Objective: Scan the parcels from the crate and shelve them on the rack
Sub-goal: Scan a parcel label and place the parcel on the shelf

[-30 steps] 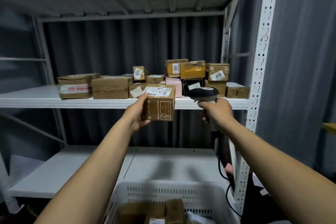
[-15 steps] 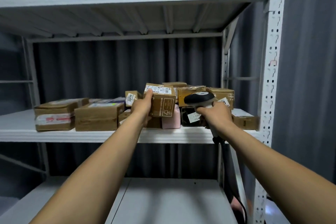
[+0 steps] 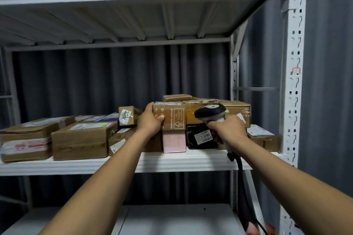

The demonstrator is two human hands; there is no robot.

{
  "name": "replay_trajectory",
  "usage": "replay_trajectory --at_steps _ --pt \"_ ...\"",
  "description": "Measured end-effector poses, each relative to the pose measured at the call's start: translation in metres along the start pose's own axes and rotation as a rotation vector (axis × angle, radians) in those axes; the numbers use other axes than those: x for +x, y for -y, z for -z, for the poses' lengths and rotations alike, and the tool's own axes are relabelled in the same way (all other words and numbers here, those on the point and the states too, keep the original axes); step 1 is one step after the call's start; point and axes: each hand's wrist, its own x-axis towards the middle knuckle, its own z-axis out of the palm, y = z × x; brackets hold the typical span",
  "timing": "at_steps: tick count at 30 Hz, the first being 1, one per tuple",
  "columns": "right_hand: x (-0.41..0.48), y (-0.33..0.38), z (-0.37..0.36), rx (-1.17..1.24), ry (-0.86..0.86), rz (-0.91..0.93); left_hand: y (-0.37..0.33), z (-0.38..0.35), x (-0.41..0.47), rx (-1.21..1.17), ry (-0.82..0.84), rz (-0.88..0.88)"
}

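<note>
Cardboard parcel [image 3: 174,116], L hand [image 3: 150,122], above pink box [image 3: 174,142]

A white label [image 3: 204,137] on the black parcel [image 3: 191,144] reads "3202"; other labels are too blurred.

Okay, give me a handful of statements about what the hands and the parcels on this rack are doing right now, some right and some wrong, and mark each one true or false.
1. The left hand grips a small brown parcel up at the stacked boxes. True.
2. The right hand is empty. False: it holds the scanner by its handle.
3. A pink box stands on the shelf directly below the held parcel. True.
4. The pink box is the only thing on that shelf. False: several cardboard boxes lie to its left and more are stacked to its right.
5. A black parcel with a white label stands just right of the pink box. True.
</note>
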Motion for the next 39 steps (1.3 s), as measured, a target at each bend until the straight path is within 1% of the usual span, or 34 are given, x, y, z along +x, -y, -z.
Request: replay_trajectory --at_steps 4,12,17,22,25,29,33,36,39 --pt "0.009 -0.004 -0.007 -0.039 -0.009 -0.009 0.007 -0.007 0.007 0.055 0.049 -0.049" --pt "0.007 -0.006 -0.018 -0.009 0.016 -0.028 0.001 -0.013 0.004 0.054 -0.004 -0.070" --pt "-0.003 -0.002 -0.014 -0.001 0.020 -0.046 -0.003 -0.005 -0.007 0.123 -0.007 -0.106" --pt "-0.032 -0.010 -0.009 0.019 0.040 -0.075 0.007 -0.003 -0.042 0.234 -0.006 -0.166" --pt "-0.057 -0.031 -0.006 -0.060 0.059 -0.068 0.027 -0.008 -0.075 0.286 0.008 -0.162" --pt "-0.104 -0.077 -0.013 -0.162 0.130 -0.089 0.077 -0.027 -0.139 0.377 0.125 -0.075" --pt "-0.156 -0.128 -0.022 -0.203 0.242 -0.176 0.134 -0.052 -0.204 0.451 0.262 -0.009" --pt "-0.188 -0.165 -0.027 -0.281 0.324 -0.213 0.168 -0.071 -0.247 0.485 0.349 0.067" --pt "-0.213 -0.201 -0.032 -0.341 0.413 -0.242 0.198 -0.094 -0.284 0.517 0.439 0.098"
